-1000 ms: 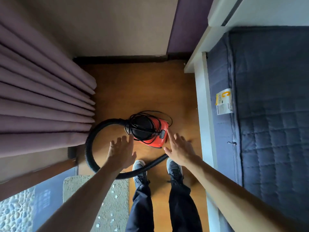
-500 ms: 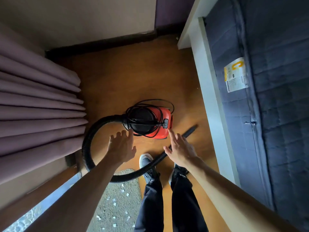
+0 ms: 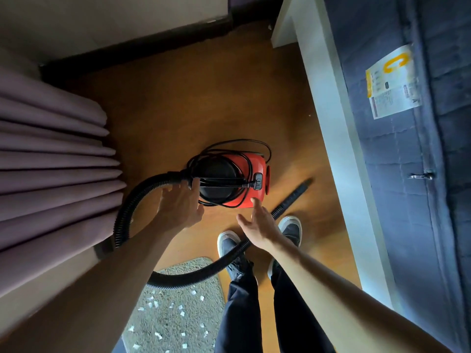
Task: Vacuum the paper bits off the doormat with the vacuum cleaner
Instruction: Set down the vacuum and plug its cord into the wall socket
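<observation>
**White bits on the mat, vacuum not yet in hand**

Red and black, the vacuum [image 3: 230, 180] sits on the wood floor [image 3: 204, 98], out in the open between the curtain [image 3: 51, 161] and the bed frame [image 3: 339, 149]. Its cord [image 3: 237, 149] is wound in loops over the body, so by the look of it nothing is plugged in. The hose [image 3: 132, 207] curves from the body's left side, crosses the mat's far edge and the shoes [image 3: 229, 244], and ends in a nozzle [image 3: 297, 191] lying on the floor near the bed frame.

The left hand [image 3: 179, 208] is spread open, fingertips at or touching the hose joint; I cannot tell which. The right hand [image 3: 260, 224] is open too, fingers pointing at the body's near corner, gripping nothing.

The mat [image 3: 175, 309] lies at the person's feet, near the picture's bottom edge, with paper bits [image 3: 182, 313] scattered all over it.

As I judge it, the task is barely started: the cord needs unwinding and plugging in, the nozzle must be picked up, and every bit remains to be sucked up.
</observation>
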